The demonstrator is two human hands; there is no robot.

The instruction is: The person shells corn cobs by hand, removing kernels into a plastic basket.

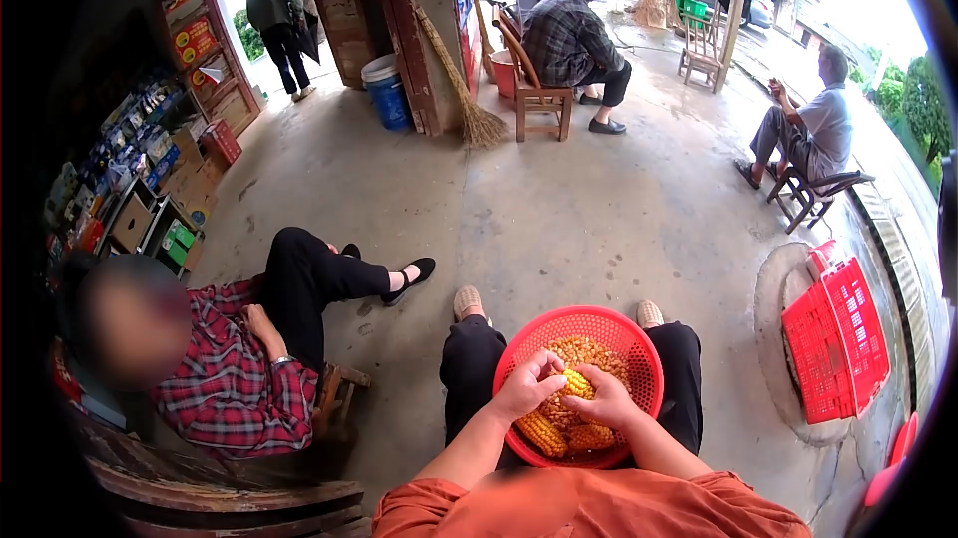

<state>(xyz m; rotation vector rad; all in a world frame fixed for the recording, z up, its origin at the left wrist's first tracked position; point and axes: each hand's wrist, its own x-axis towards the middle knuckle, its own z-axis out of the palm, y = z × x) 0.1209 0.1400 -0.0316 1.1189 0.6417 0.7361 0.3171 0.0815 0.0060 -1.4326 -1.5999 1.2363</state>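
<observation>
A yellow corn cob is held between my two hands, over a round red plastic basket that rests on my lap. My left hand closes on the cob from the left, fingers curled, with its thumb against it. My right hand grips the cob's other side, its thumb pressed on the kernels. Loose corn kernels cover the inside of the basket. Another corn cob lies at the lower left of the basket, and a further one lies near my right wrist.
A person in a plaid shirt sits close on my left. Stacked red crates stand on the right. Ahead are a broom, a blue bucket and several other people, seated or standing, on the concrete floor.
</observation>
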